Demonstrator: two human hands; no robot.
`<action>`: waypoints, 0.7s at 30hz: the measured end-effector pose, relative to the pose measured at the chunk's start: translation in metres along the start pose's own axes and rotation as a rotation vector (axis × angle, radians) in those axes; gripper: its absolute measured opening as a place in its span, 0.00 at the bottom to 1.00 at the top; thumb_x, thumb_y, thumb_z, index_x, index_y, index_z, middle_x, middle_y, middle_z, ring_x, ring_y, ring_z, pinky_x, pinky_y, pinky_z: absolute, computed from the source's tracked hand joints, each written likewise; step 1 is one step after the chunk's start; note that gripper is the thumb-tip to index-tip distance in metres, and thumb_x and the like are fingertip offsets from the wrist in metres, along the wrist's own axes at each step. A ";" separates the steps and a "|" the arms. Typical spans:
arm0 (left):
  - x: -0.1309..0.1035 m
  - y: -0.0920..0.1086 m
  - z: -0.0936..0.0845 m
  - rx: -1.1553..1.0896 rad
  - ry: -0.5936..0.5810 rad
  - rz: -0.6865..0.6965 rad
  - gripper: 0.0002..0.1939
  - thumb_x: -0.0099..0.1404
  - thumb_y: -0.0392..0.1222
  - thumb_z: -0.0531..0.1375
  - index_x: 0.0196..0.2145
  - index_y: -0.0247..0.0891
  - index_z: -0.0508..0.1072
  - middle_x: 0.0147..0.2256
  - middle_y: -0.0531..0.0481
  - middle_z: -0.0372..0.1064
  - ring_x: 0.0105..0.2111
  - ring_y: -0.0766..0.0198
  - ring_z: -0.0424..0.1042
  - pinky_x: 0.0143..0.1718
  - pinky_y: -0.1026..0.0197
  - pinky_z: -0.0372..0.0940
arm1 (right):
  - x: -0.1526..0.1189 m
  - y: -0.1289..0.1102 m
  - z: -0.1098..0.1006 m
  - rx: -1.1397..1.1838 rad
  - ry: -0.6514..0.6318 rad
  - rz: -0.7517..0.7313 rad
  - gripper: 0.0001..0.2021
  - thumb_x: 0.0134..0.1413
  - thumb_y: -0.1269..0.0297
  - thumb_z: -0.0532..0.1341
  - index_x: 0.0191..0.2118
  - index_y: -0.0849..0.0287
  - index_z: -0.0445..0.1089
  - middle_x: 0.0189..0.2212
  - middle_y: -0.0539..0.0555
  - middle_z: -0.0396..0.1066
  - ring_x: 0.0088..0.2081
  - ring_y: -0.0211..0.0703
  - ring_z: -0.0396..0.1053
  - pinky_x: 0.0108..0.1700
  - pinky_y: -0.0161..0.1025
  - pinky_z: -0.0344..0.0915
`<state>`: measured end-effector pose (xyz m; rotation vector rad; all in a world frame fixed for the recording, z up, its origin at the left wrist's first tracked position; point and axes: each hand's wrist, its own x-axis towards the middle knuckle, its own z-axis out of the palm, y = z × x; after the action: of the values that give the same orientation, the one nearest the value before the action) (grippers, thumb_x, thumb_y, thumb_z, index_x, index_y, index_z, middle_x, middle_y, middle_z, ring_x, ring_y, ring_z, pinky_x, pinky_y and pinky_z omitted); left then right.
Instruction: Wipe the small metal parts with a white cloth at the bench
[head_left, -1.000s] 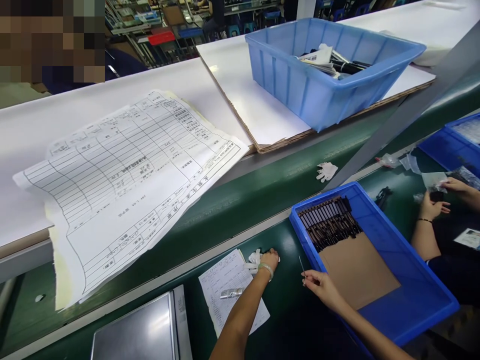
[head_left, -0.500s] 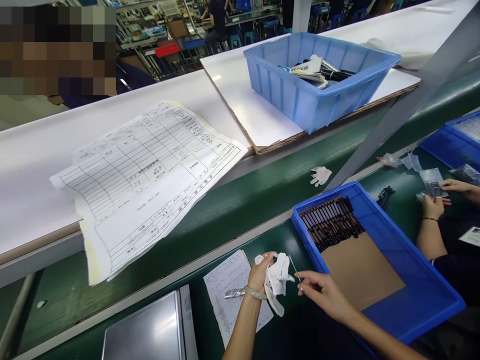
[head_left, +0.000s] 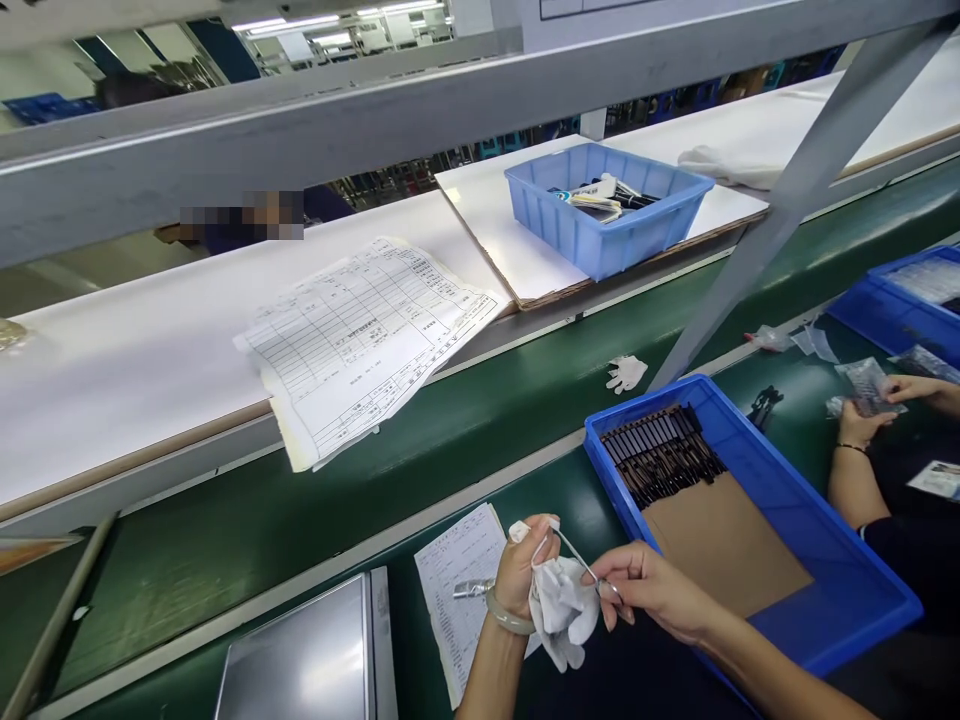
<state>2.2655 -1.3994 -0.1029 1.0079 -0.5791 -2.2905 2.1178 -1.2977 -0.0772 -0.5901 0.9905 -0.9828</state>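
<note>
My left hand (head_left: 525, 565) is closed on a white cloth glove (head_left: 562, 610), which hangs down in loose folds from it. A bit of white fabric also shows at the index finger. My right hand (head_left: 637, 590) grips small metal scissors (head_left: 576, 553) by the handle loops. Their thin blade end points up and left, to the glove fabric at my left fingertips. Whether the blades are apart is too small to tell. Beneath my left wrist lies a printed sheet (head_left: 469, 560) with a silvery wrapped piece (head_left: 472, 589) on it.
Right of my hands is a blue tray (head_left: 847, 590) with rows of dark parts (head_left: 660, 455) and cardboard. Another person's hands (head_left: 866, 420) hold a clear bag. A metal panel (head_left: 300, 660), a white glove (head_left: 625, 373), papers (head_left: 367, 350), a light-blue bin (head_left: 600, 240) and a slanted post (head_left: 795, 190) surround.
The view has tilted up, bringing a grey beam into sight. My right hand has moved closer to my left, and the scissors now reach the fabric at my left fingertips.
</note>
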 end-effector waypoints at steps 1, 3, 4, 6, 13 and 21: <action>-0.002 0.000 0.002 -0.005 -0.011 0.000 0.22 0.45 0.53 0.71 0.28 0.33 0.72 0.12 0.63 0.44 0.15 0.76 0.43 0.17 0.69 0.41 | -0.002 -0.001 0.002 0.008 0.001 0.002 0.18 0.45 0.55 0.66 0.37 0.67 0.74 0.20 0.54 0.71 0.21 0.33 0.64 0.23 0.30 0.51; -0.006 0.000 0.004 -0.015 -0.030 0.002 0.21 0.45 0.52 0.71 0.28 0.33 0.72 0.12 0.63 0.44 0.15 0.76 0.42 0.17 0.70 0.41 | -0.005 -0.003 0.005 0.014 0.005 0.009 0.19 0.45 0.54 0.67 0.37 0.67 0.74 0.19 0.54 0.71 0.21 0.33 0.64 0.23 0.30 0.51; -0.009 0.000 0.005 -0.020 -0.039 0.002 0.21 0.45 0.52 0.71 0.28 0.34 0.72 0.12 0.63 0.44 0.15 0.76 0.42 0.17 0.70 0.40 | -0.007 -0.003 0.006 0.016 0.004 0.011 0.19 0.44 0.54 0.67 0.37 0.67 0.74 0.19 0.53 0.71 0.21 0.33 0.64 0.23 0.30 0.51; -0.012 0.000 0.007 -0.027 -0.051 0.006 0.20 0.45 0.52 0.71 0.27 0.34 0.72 0.12 0.63 0.44 0.15 0.76 0.42 0.17 0.69 0.40 | -0.010 -0.004 0.008 0.022 0.002 0.001 0.19 0.44 0.54 0.67 0.36 0.67 0.74 0.19 0.53 0.70 0.21 0.33 0.64 0.22 0.29 0.51; -0.022 -0.002 0.009 0.049 -0.082 0.042 0.20 0.46 0.52 0.71 0.25 0.32 0.72 0.11 0.62 0.46 0.15 0.76 0.43 0.18 0.67 0.39 | -0.016 0.001 0.010 0.112 -0.002 0.010 0.20 0.42 0.54 0.69 0.35 0.67 0.75 0.18 0.53 0.69 0.19 0.30 0.60 0.21 0.29 0.48; -0.036 -0.014 0.010 0.154 -0.083 0.126 0.24 0.46 0.54 0.71 0.20 0.34 0.65 0.13 0.60 0.51 0.16 0.76 0.48 0.20 0.68 0.43 | -0.004 0.005 0.022 0.401 -0.038 0.004 0.19 0.39 0.54 0.72 0.30 0.67 0.74 0.16 0.48 0.64 0.15 0.24 0.50 0.20 0.28 0.45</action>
<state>2.2737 -1.3644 -0.0859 0.9227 -0.8403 -2.2110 2.1387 -1.2920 -0.0689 -0.2710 0.7327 -1.1257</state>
